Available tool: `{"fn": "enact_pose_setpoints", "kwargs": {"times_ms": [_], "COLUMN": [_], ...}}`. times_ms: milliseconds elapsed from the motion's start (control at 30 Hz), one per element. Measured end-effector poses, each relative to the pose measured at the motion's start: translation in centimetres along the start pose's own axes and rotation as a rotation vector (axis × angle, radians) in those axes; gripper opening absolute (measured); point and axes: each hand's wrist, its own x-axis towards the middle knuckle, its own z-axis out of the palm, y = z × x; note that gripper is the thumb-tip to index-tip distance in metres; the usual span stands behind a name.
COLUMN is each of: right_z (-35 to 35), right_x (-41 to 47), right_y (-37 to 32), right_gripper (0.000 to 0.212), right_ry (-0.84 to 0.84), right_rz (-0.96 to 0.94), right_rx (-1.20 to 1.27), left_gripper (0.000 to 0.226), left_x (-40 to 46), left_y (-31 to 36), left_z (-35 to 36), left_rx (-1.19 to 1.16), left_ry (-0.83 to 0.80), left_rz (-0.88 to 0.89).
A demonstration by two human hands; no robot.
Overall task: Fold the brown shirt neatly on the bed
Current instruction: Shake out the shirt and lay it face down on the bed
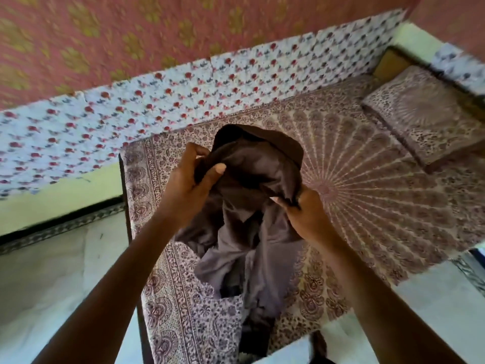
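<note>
The brown shirt (252, 214) is bunched and unfolded, held up in front of me above the bed (367, 206), its lower part trailing down over the near edge of the patterned bedspread. No fold has been made yet; I judge this the opening step, finding an edge or the collar so the garment can be spread flat.

My left hand (189, 185) grips a gathered handful of cloth at the upper left of the bundle, thumb pressed over the fabric and fingers curled behind it. My right hand (307, 214) pinches a dark edge of the cloth at the lower right, fingers closed on it. The two grips are set apart, which I take as an attempt to draw the cloth open between them.

Findings on visibility: the shirt is so crumpled that I cannot tell collar from hem, nor locate the sleeves. Its lowest part runs toward the bottom of the view and merges with shadow. My left fingers are mostly hidden behind the cloth.

Surroundings: a pillow (425, 114) in matching print lies at the far right of the bed, well apart from the shirt. A flowered cloth (183, 101) covers the wall behind the bed, blurred. The bed's right end is cut off by the frame edge.
</note>
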Motion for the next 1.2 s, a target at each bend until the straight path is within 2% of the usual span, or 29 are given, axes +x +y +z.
{"fn": "enact_pose_setpoints", "kwargs": {"times_ms": [33,167,200,300,367,433,467,533,633,700,767,800,867,933,1033,1100,1200], "right_z": [-2.4,-12.4,-14.7,-20.6,-24.1,-26.8,-28.0,-30.2,-32.7,-33.8,-34.8,-35.4,-36.9,-38.3,-40.3,-41.4,-43.3], "right_x": [0.2,2.0,2.5,4.1,4.7,5.9,6.2,6.8,7.7,8.2,8.5,8.4,8.1,8.3,9.4,10.3,11.1], "right_y": [0.6,2.7,2.8,1.5,0.2,-0.6,-1.0,-2.1,-3.4,-3.6,-3.8,-4.0,-4.0,-3.5,-1.8,-0.4,1.7], "right_gripper": [0.03,0.027,0.024,0.017,0.023,0.014,0.015,0.031,0.015,0.02,0.013,0.017,0.042,0.055,0.04,0.022,0.009], "right_ry": [0.016,0.059,0.027,-0.071,-0.112,-0.112,-0.106,-0.078,0.0,0.016,-0.033,-0.069,-0.155,-0.235,-0.28,-0.246,-0.209], "right_rz": [-0.012,-0.076,-0.099,-0.153,-0.192,-0.233,-0.252,-0.305,-0.381,-0.384,-0.364,-0.348,-0.316,-0.245,-0.181,-0.174,-0.125], "right_rx": [-0.035,-0.064,-0.059,-0.11,-0.152,-0.206,-0.234,-0.291,-0.339,-0.381,-0.405,-0.399,-0.431,-0.593,-0.737,-0.642,-0.396], "left_gripper": [0.038,0.081,0.081,0.061,0.049,0.042,0.042,0.043,0.048,0.04,0.031,0.029,0.033,0.035,0.028,0.034,0.058], "left_x": [0.0,0.0,0.1,1.1,1.9,2.5,2.7,3.2,4.2,5.2,5.9,6.1,6.4,6.4,6.4,6.4,5.9], "left_y": [1.5,8.2,9.9,14.2,16.6,18.5,19.4,21.0,22.8,23.1,23.0,23.1,23.2,23.5,23.5,23.6,23.9], "left_z": [0.5,2.4,3.2,5.6,6.7,7.3,7.6,8.4,9.3,9.4,9.2,9.3,9.4,9.7,10.0,10.4,11.5], "left_rx": [0.018,0.206,0.284,0.465,0.501,0.49,0.493,0.519,0.439,0.322,0.215,0.183,0.173,0.197,0.218,0.211,0.152], "left_ry": [-0.024,-0.146,-0.165,-0.142,-0.072,-0.014,0.008,0.032,-0.053,-0.095,-0.109,-0.101,-0.063,-0.024,0.0,0.008,-0.039], "left_rz": [-0.027,-0.055,-0.06,-0.114,-0.152,-0.189,-0.196,-0.187,-0.189,-0.166,-0.113,-0.096,-0.072,-0.058,-0.014,0.004,-0.034]}}
